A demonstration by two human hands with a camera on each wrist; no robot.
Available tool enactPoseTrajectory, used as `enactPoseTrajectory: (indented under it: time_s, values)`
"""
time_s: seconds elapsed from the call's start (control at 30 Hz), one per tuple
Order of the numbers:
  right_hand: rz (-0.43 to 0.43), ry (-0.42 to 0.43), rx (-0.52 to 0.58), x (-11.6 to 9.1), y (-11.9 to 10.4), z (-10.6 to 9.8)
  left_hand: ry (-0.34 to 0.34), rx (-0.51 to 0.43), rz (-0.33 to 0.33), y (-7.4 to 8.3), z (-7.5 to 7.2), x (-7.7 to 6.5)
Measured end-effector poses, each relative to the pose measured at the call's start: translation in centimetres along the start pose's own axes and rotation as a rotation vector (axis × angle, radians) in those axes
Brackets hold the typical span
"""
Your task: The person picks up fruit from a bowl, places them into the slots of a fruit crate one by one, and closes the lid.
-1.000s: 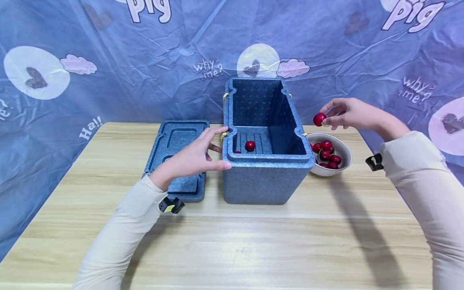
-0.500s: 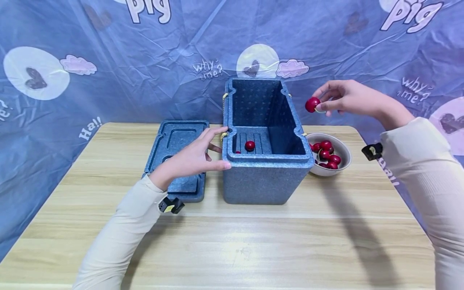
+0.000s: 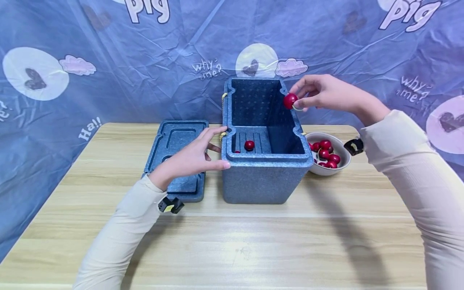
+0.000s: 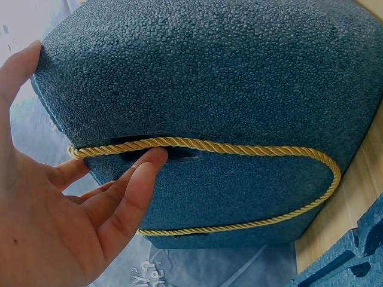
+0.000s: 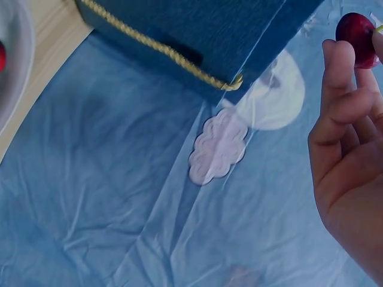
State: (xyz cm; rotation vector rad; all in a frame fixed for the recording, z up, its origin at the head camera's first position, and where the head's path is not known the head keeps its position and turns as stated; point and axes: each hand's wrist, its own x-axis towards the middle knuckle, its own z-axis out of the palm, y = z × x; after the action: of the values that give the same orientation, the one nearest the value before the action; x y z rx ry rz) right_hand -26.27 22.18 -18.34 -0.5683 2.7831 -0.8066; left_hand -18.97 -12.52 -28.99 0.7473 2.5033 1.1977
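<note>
My right hand (image 3: 331, 93) pinches a dark red cherry (image 3: 290, 100) by its stem side, above the right rim of a blue foam box (image 3: 259, 181). In the right wrist view the cherry (image 5: 357, 39) shows at the fingertips, with a bit of green stem. Spread along the box's left side, my left hand (image 3: 192, 155) touches the front corner with its thumb and the rim with its index finger. The left wrist view shows its other fingers (image 4: 139, 186) against the wall by a gold rope (image 4: 251, 149). Inside the box lies a cherry (image 3: 249, 145); another barely shows at the left wall.
Right of the box stands a white bowl (image 3: 342, 164) with several cherries (image 3: 324, 154), under the right forearm. The box's blue lid (image 3: 183, 187) lies flat at left, partly behind the left hand. A blue printed cloth (image 3: 145, 80) hangs behind the wooden table (image 3: 232, 245).
My right hand has lifted the cherry from above the bowl and carried it left to the box's right rim. The left hand, the box and the lid have stayed in place.
</note>
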Motion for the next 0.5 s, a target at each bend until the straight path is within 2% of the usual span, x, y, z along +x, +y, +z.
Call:
enactPoseTrajectory:
  time_s: [0.5]
  values:
    - [-0.087, -0.086, 0.037, 2.4, -2.8, 2.5, -0.001, 0.003, 0.006, -0.2, 0.0, 0.0]
